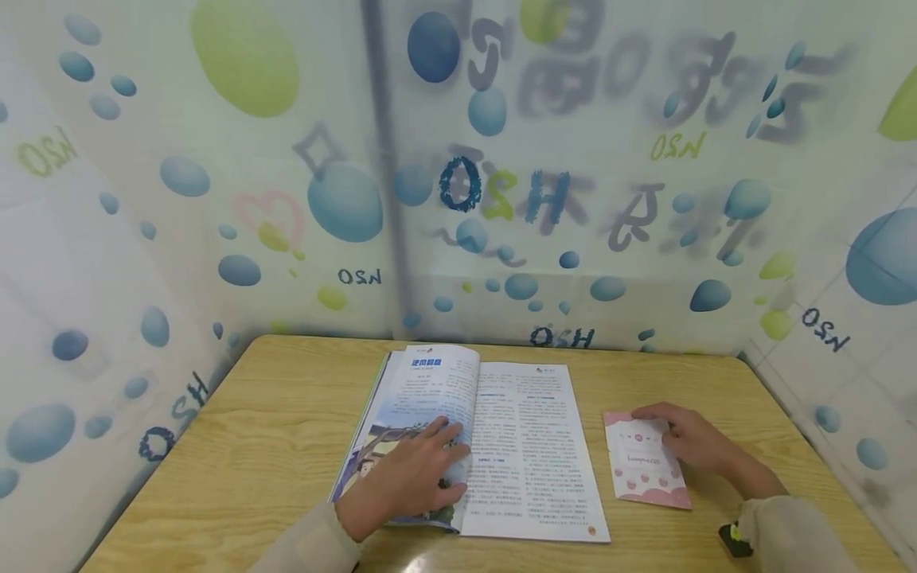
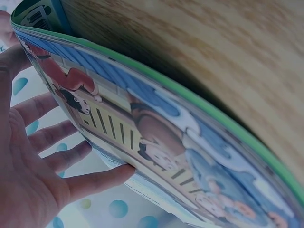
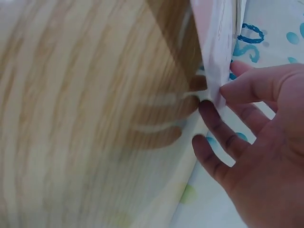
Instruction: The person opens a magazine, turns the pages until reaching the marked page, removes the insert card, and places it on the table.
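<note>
An open magazine (image 1: 533, 446) lies on the wooden table, its left page printed with a coloured cartoon and its right page with columns of text. My left hand (image 1: 411, 477) rests on the left page, fingers spread; in the left wrist view the hand (image 2: 42, 166) touches the illustrated page (image 2: 156, 128). To the right of the magazine is a flat pink and white card (image 1: 641, 469) with a strawberry pattern. My right hand (image 1: 698, 438) pinches its upper right edge between thumb and fingers. The right wrist view shows the card (image 3: 216, 42) edge-on at the fingertips of that hand (image 3: 261, 128).
A small dark object (image 1: 734, 539) lies beside the right sleeve at the table's front. The wooden table (image 1: 236, 422) reaches back to a white curtain (image 1: 444, 263) with blue and green drops, which also hangs along both sides.
</note>
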### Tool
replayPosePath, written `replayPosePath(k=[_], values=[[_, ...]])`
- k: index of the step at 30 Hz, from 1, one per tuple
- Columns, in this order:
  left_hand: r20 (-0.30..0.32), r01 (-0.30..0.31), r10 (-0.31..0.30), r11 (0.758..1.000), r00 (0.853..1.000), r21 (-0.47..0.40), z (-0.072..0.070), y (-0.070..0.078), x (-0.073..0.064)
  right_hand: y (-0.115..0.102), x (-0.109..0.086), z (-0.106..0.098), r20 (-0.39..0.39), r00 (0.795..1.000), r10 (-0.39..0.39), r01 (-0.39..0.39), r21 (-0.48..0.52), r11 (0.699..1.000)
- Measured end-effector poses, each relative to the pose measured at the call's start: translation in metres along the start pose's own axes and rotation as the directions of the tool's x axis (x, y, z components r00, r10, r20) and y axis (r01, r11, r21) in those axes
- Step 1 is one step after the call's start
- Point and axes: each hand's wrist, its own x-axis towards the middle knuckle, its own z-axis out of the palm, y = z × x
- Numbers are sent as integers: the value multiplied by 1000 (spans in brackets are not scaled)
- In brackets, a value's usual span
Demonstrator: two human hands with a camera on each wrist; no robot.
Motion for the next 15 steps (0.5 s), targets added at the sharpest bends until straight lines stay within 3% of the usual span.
replayPosePath(k=[9,15], values=[[-10,14,-14,1000,1000,28,-5,-1,0,0,6,5,30,999,-22,24,-81,996],[-26,20,-18,995,1000,94,-14,0,-3,-2,3,6,6,1000,-9,10,-115,993]])
